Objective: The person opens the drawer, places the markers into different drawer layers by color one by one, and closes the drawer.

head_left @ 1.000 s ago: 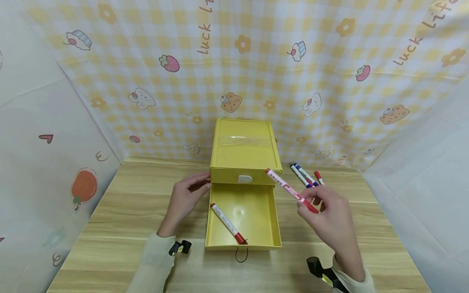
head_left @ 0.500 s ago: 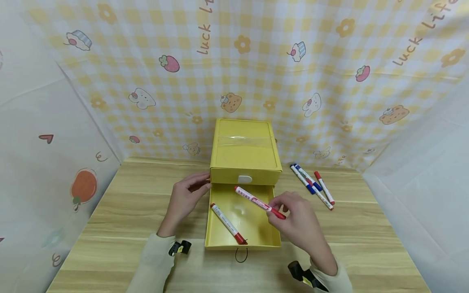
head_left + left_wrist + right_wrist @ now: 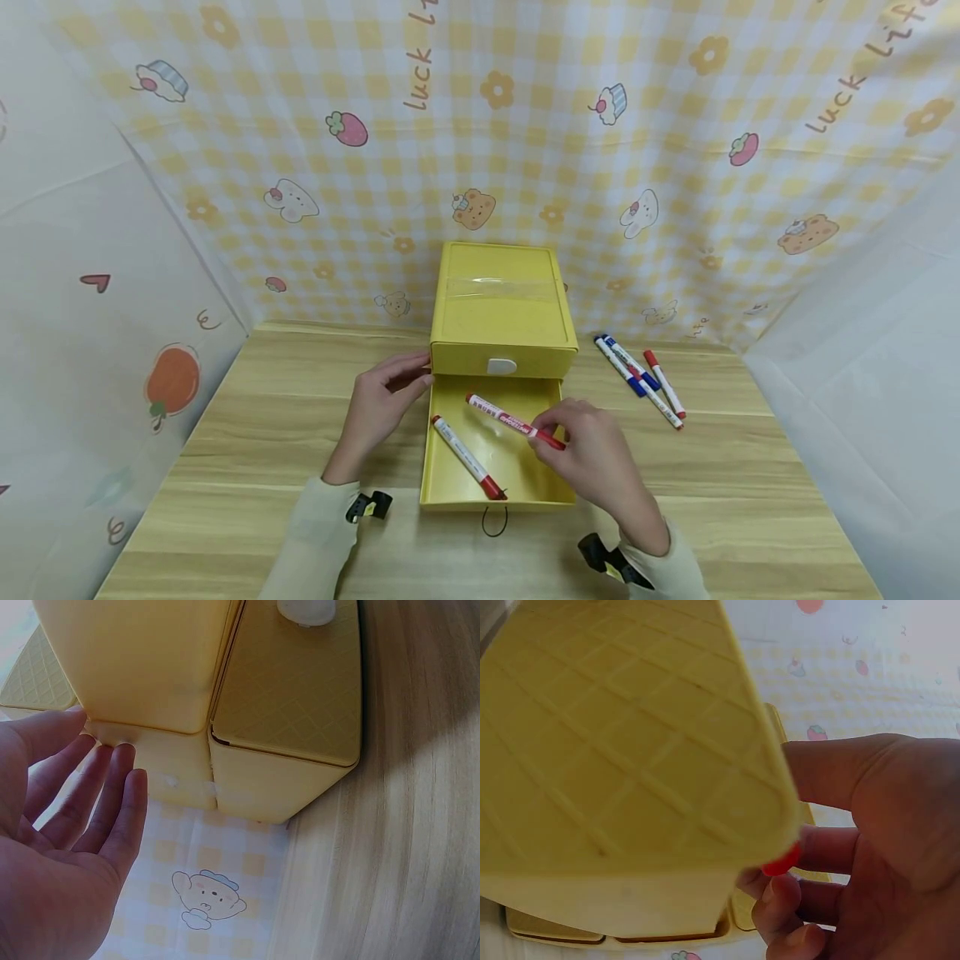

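Note:
My right hand (image 3: 588, 454) pinches a red marker (image 3: 513, 422) by its capped end, over the pulled-out yellow drawer (image 3: 536, 483). In the right wrist view only the marker's red tip (image 3: 781, 861) shows, beside the drawer's corner. Another red-capped marker (image 3: 467, 457) lies slanted in the drawer's left half. The fingers of my left hand (image 3: 384, 408) rest at the left side of the yellow drawer box (image 3: 498, 312), near its front corner. In the left wrist view, these left fingers (image 3: 112, 802) are only slightly bent, fingertips right at the box's side.
Several markers (image 3: 637, 375), blue-capped and red-capped, lie on the wooden table (image 3: 750, 500) right of the box. A dark loop (image 3: 495, 523) hangs at the drawer's front. The box's upper drawer, with a white knob (image 3: 502, 367), is closed. A checked cloth (image 3: 420, 167) hangs behind.
My right hand has carried the red marker left from beside the other markers to over the open drawer, and lowered it slightly. The left hand has stayed in place.

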### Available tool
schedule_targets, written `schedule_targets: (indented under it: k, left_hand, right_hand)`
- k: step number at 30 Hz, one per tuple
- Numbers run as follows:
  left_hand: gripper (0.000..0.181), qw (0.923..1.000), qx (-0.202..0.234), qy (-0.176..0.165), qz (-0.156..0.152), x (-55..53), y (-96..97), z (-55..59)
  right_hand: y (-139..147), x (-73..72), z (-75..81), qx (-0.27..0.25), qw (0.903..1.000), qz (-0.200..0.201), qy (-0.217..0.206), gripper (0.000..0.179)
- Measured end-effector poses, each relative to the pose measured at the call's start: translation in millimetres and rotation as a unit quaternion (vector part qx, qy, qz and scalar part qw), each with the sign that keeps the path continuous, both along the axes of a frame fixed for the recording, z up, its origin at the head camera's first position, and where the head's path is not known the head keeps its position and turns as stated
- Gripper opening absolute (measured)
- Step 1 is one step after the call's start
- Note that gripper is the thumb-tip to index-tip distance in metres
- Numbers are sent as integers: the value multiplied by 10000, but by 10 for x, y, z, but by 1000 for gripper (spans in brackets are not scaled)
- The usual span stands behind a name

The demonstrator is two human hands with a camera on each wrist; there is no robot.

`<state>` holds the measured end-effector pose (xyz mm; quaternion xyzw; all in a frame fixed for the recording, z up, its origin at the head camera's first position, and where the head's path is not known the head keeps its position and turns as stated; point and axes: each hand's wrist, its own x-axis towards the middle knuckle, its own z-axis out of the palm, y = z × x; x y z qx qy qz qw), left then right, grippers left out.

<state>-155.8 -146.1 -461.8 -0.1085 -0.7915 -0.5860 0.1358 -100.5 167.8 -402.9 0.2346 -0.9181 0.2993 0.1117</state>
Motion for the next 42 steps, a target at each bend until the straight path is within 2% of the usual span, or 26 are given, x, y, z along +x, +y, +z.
schedule_targets:
  k: [9,21,27,34,42]
  left_hand:
    - [32,10000,-34,-2,16,-7,4,6]
    - [31,9999,-39,-89,48,-5,2,17]
    - [30,9999,-78,-44,49,2,-1,16]
    - [30,10000,-69,-7,32,3,-4,10]
    - [30,10000,-38,-60,20,3,-8,4]
  right_hand:
    - [-74,4,-24,103,9996,160,-186,12]
    - [-162,18,-66,362,9988,154,-277,10]
    - [-198,38,-81,242,9989,164,-356,13]
    - [-216,61,-84,-20,9969,467,-641,18]
    - [-251,79,-90,-47,9928,675,-987,19]
